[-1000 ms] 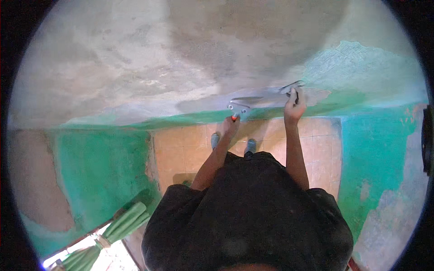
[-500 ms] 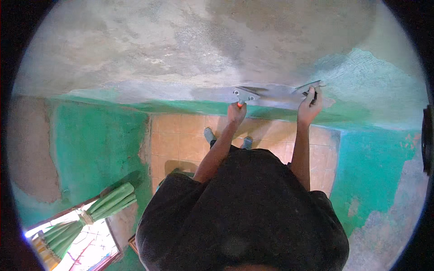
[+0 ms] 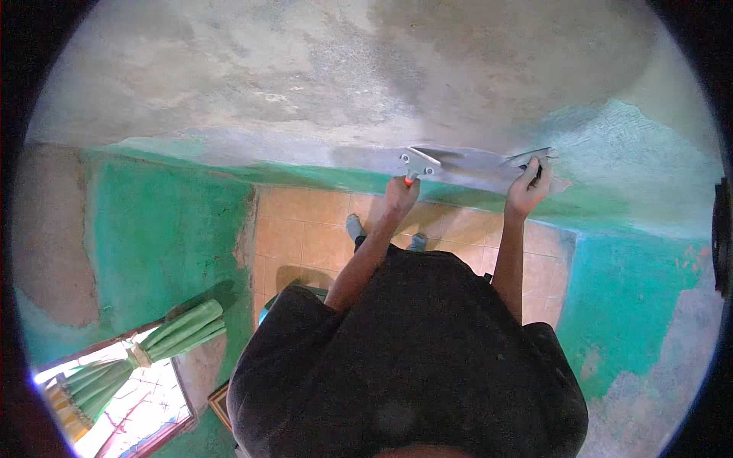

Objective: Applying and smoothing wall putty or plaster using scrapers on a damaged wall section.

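My left hand (image 3: 400,198) is closed round the orange handle of a scraper (image 3: 420,160), whose wide grey metal head with two round screws points up at the wall. Over to the right, my right hand (image 3: 525,192) grips a flat metal putty knife (image 3: 530,157). Its blade lies close against the wall (image 3: 305,84); whether it touches is hard to make out. Between the two tools runs a smooth grey band (image 3: 477,169) of what looks like filler, just above a green painted strip. My fingers cover most of the putty knife's handle.
A green side wall (image 3: 168,237) with bare patches stands on the left, holding a window with a tied green curtain (image 3: 183,330). Another green wall (image 3: 622,305) with flaking paint is on the right. My feet stand on orange floor tiles (image 3: 298,214).
The view has tilted slightly. My right hand has shifted a little rightward and down with the putty knife, whose blade now looks flatter. My left hand keeps its scraper at nearly the same spot.
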The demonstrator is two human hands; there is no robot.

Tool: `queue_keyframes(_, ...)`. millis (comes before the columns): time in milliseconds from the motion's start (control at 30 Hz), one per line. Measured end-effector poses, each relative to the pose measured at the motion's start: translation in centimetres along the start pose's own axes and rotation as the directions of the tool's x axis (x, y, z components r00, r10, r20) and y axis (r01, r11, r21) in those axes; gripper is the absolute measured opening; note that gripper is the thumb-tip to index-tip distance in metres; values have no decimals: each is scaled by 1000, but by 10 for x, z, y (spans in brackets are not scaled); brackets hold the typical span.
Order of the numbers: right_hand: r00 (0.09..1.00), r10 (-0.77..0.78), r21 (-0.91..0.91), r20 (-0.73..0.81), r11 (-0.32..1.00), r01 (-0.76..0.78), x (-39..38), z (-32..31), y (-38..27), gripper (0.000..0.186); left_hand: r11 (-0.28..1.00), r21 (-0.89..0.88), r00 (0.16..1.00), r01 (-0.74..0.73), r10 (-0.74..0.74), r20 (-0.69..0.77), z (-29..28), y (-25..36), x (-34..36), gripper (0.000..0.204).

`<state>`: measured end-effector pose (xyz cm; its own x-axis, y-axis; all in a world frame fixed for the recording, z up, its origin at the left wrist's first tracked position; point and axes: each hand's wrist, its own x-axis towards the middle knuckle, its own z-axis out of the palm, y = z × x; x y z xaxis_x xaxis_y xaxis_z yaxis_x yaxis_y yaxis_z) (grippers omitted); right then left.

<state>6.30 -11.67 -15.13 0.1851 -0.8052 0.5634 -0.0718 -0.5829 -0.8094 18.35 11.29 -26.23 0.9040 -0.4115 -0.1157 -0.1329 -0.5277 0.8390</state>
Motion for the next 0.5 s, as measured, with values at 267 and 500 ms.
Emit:
queue_keyframes(267, 1000, 18, -34, 9, 999, -18, 1, 2, -8, 20, 998, 63, 1000, 21, -21, 1, -1, -12, 3, 36)
queue_keyframes(500, 999, 44, 10, 15, 999, -44, -3, 4, -13, 21, 998, 51, 1000, -21, 23, -22, 3, -28, 3, 35)
